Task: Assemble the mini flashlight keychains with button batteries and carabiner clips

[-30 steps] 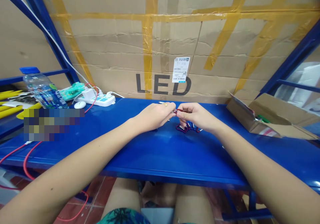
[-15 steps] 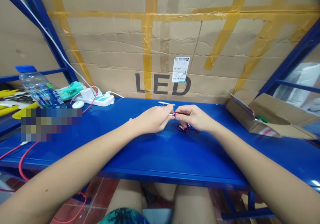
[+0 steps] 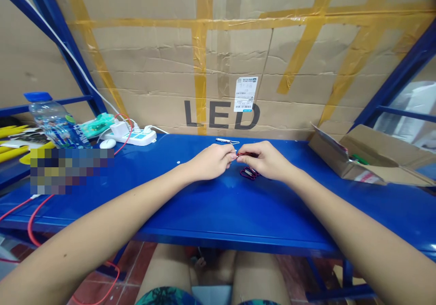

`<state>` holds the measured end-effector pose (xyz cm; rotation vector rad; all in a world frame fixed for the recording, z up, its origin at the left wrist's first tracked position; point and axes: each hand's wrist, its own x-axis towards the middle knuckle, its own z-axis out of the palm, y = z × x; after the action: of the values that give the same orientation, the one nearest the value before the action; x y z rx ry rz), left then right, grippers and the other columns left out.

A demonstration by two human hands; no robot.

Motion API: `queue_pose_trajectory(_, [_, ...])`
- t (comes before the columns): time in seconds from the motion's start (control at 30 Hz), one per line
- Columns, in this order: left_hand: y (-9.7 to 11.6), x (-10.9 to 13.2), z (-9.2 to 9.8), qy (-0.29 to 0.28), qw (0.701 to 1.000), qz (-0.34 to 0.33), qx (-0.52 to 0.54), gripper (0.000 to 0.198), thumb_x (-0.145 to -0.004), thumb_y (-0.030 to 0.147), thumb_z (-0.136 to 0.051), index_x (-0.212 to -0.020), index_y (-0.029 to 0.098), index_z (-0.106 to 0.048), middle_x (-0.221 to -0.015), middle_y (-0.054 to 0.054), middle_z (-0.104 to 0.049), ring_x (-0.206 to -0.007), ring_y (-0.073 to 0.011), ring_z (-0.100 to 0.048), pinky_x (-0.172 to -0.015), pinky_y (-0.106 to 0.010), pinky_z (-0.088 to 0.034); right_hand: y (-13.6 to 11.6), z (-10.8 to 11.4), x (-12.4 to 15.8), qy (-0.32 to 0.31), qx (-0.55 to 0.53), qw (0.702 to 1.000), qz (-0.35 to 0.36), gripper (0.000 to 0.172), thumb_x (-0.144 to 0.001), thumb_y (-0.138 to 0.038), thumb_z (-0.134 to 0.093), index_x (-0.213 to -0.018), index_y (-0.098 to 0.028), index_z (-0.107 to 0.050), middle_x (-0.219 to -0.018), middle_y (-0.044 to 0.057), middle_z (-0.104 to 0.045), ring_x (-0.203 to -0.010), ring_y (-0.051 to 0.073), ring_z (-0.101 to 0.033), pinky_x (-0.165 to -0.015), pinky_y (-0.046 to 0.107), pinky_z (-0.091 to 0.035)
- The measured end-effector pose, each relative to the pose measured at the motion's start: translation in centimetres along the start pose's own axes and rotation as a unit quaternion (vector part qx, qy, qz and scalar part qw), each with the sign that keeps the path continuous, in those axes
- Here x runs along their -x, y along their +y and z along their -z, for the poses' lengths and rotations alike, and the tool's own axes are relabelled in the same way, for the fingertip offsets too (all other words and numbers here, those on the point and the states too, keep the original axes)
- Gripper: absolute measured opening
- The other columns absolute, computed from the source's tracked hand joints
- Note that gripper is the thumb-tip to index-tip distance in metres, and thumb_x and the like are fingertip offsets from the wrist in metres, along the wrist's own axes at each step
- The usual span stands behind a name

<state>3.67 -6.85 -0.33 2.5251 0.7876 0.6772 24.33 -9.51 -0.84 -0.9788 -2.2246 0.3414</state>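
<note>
Both my hands meet over the middle of the blue metal table [image 3: 218, 205]. My right hand [image 3: 264, 160] is closed, pinching a small red carabiner clip [image 3: 242, 154] at its fingertips. My left hand [image 3: 213, 160] is closed too, its thumb and forefinger pinched on the clip's left end, where a small silver part shows. Under my right hand lies a little heap of red and blue carabiner clips [image 3: 250, 173]. A small silver metal piece [image 3: 226, 140] lies on the table just behind my hands.
An open cardboard box [image 3: 368, 162] stands at the right. At the left are a water bottle [image 3: 56, 123], a white power strip [image 3: 131, 136] with a red cable, a white mouse [image 3: 107, 143] and yellow items. A taped cardboard wall marked LED stands behind.
My hands have stayed together at the same spot, with small finger movements on the red clip. The view has shifted slightly.
</note>
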Motion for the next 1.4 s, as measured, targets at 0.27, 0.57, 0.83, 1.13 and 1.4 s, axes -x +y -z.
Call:
queue_pose_trajectory(0.27, [1.2, -0.3, 0.6, -0.049, 0.980, 0.132, 0.138, 0.031, -0.097, 0.022, -0.040, -0.071, 0.015, -0.054, -0.061, 0.002, -0.055, -0.049, -0.0084, -0.042, -0.052, -0.023, -0.034, -0.6, -0.1, 0.1, 0.011, 0.042, 0.998, 0.048, 0.018, -0.093, -0.021, -0.056, -0.086, -0.018, -0.073, -0.081, 0.003, -0.075, -0.073, 0.015, -0.066, -0.071, 0.025, -0.045])
queue_pose_trajectory(0.57, [1.3, 0.0, 1.0, -0.102, 0.885, 0.228, 0.393, 0.027, -0.097, 0.025, -0.040, -0.076, 0.014, -0.052, -0.060, 0.002, -0.045, -0.041, -0.0031, -0.027, -0.042, -0.020, -0.018, -0.8, 0.0, 0.1, 0.071, 0.088, 0.989, 0.097, 0.018, -0.092, -0.017, -0.057, -0.083, -0.018, -0.072, -0.079, 0.004, -0.074, -0.071, 0.016, -0.067, -0.067, 0.025, -0.047])
queue_pose_trajectory(0.83, [1.3, -0.2, 1.4, -0.070, 0.880, 0.225, 0.413, 0.021, -0.096, 0.033, -0.048, -0.086, 0.017, -0.056, -0.066, 0.003, -0.043, -0.042, -0.0026, -0.024, -0.043, -0.021, -0.013, -0.1, 0.2, 0.0, 0.087, 0.088, 0.992, 0.018, 0.016, -0.090, -0.023, -0.059, -0.079, -0.018, -0.069, -0.070, 0.002, -0.069, -0.063, 0.015, -0.058, -0.063, 0.027, -0.042])
queue_pose_trajectory(1.13, [-3.4, -5.7, 2.7, 0.029, 0.989, 0.067, -0.127, 0.015, -0.087, 0.027, -0.059, -0.085, 0.015, -0.067, -0.085, -0.007, -0.068, -0.076, -0.0167, -0.058, -0.070, -0.029, -0.042, 1.7, 1.5, 0.0, 0.097, 0.104, 0.987, -0.077, 0.019, -0.087, -0.033, -0.061, -0.076, -0.018, -0.067, -0.060, 0.001, -0.060, -0.058, 0.015, -0.049, -0.059, 0.029, -0.037])
queue_pose_trajectory(1.4, [-5.3, -10.1, 1.4, -0.172, 0.924, 0.028, -0.340, 0.020, -0.076, 0.009, -0.062, -0.090, 0.016, -0.075, -0.087, -0.009, -0.070, -0.075, -0.0187, -0.060, -0.071, -0.030, -0.043, 3.0, 1.8, 0.0, 0.078, 0.082, 0.988, -0.106, 0.023, -0.087, -0.037, -0.061, -0.075, -0.018, -0.066, -0.064, 0.002, -0.063, -0.063, 0.017, -0.053, -0.063, 0.031, -0.040])
